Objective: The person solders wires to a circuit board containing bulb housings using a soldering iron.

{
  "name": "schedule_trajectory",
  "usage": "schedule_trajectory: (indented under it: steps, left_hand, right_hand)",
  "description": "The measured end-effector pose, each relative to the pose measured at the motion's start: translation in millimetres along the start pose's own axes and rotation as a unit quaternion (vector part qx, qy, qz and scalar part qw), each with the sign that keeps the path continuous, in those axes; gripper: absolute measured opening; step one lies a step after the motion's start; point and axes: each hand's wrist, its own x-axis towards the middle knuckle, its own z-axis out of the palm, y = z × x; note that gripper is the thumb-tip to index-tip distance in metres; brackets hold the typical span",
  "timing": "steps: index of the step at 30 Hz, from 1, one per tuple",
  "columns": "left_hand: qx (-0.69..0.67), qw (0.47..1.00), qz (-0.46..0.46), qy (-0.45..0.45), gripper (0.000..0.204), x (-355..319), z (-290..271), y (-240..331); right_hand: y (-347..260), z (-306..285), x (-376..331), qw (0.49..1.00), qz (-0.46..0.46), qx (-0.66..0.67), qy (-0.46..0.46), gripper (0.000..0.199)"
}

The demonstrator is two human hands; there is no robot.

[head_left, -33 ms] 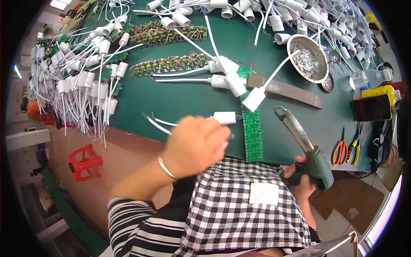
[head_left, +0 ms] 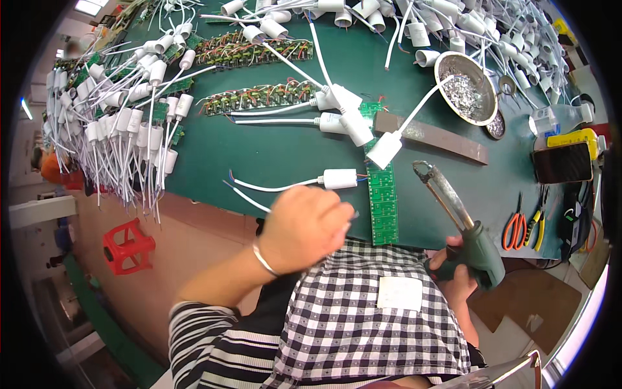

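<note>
My left hand [head_left: 304, 227] is closed, with a white cable [head_left: 251, 200] coming out on its far left side. A small bluish tip [head_left: 354, 215] pokes out at the fingertips; the rest of what it holds is hidden. Just beyond, a white cylindrical lamp socket [head_left: 340, 179] lies with its wires touching the left edge of a green circuit board strip [head_left: 383, 214]. My right hand [head_left: 457, 277] grips the handle of a dark green soldering gun [head_left: 486, 258]. Its metal tip [head_left: 422, 170] points away, right of the strip, apart from it.
White sockets [head_left: 343, 123] lie across the strip's far end, beside a brown bar [head_left: 431, 137]. A metal bowl [head_left: 447, 91] of silvery scraps stands far right. Orange-handled pliers [head_left: 515, 230], yellow-black cutters [head_left: 536, 227] and a phone [head_left: 562, 163] lie right. Piled cabled sockets [head_left: 123, 126] hang over the left edge.
My left hand has shifted slightly right and nearer to me, drawing its cable along. More of the resting socket's cable now shows. The soldering gun has hardly moved.
</note>
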Motion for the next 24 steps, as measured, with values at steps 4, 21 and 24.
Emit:
schedule_trajectory:
  steps: [4,21,24]
  left_hand:
    - [0.017,0.997,-0.013,0.077,0.02,-11,39,3]
    - [0.041,0.994,-0.067,0.079,0.016,19,38,-3]
    - [0.053,0.992,-0.065,0.091,0.016,20,38,-4]
  right_hand:
    - [4,-7,1,0.998,0.001,-0.016,-0.067,0.049]
    - [2,-17,-14,0.974,-0.004,-0.203,-0.098,0.024]
    - [-1,-17,-10,0.965,-0.035,-0.232,-0.114,0.022]
